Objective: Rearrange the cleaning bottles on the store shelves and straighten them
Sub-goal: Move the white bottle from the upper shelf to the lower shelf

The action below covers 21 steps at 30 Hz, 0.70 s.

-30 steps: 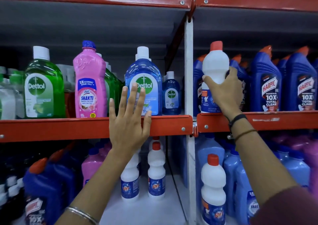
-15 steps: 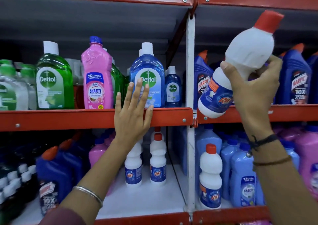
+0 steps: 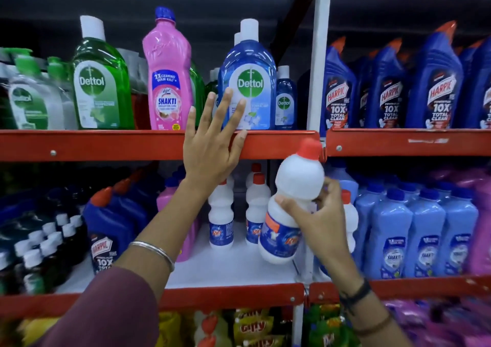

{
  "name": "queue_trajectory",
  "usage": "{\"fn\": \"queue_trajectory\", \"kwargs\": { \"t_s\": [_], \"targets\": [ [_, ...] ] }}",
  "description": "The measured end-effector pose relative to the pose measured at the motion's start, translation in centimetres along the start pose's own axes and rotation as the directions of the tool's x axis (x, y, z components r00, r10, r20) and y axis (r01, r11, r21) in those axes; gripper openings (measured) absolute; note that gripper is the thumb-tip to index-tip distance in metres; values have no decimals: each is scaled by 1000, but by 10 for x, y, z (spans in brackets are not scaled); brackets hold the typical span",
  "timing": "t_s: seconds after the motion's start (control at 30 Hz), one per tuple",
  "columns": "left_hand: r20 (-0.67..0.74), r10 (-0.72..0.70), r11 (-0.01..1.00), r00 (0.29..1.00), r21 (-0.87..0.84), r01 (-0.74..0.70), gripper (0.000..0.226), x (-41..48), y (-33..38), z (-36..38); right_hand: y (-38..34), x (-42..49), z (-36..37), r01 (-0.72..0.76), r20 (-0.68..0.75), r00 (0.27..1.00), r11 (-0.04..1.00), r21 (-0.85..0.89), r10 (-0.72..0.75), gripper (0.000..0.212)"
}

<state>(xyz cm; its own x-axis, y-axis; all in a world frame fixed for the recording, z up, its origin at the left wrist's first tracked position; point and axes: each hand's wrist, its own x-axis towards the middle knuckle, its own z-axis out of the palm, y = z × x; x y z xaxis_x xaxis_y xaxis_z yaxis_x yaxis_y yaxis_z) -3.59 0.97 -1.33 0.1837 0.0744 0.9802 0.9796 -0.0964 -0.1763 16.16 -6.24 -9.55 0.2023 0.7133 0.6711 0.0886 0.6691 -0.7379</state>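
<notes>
1. Resting flat with fingers spread wide, the left hand [image 3: 212, 144] holds nothing; its palm lies against the red shelf edge [image 3: 106, 144] below the blue Dettol bottle [image 3: 249, 81], as before.
2. Carried down from the Harpic bottles [image 3: 388, 89] shelf a moment ago, the white Rin bottle [image 3: 289, 208] now tilts in front of the lower shelf, near its matching white bottles [image 3: 220, 213], likely its proper place.
3. The right hand [image 3: 318, 213] is wrapped around its waist.
</notes>
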Motion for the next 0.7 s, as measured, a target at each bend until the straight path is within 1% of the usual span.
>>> {"fn": "queue_trajectory", "kwargs": {
  "t_s": [0.17, 0.33, 0.53, 0.7],
  "targets": [
    [-28, 10, 1000, 1000, -3, -10, 50, -1, 0, 3, 48, -19, 22, -56, 38, 998, 995, -85, 59, 63],
    [-42, 7, 1000, 999, 3, -7, 49, -2, -1, 5, 89, -17, 39, -136, 70, 986, 978, -160, 149, 66],
    [-50, 9, 1000, 999, 12, -9, 50, -1, 0, 6, 109, -9, 51, -159, 71, 981, 963, -217, 178, 64],
    [-52, 7, 1000, 999, 11, -7, 50, -1, 1, 6, 112, -7, 54, -172, 65, 979, 948, -268, 196, 62]
  ]
}}
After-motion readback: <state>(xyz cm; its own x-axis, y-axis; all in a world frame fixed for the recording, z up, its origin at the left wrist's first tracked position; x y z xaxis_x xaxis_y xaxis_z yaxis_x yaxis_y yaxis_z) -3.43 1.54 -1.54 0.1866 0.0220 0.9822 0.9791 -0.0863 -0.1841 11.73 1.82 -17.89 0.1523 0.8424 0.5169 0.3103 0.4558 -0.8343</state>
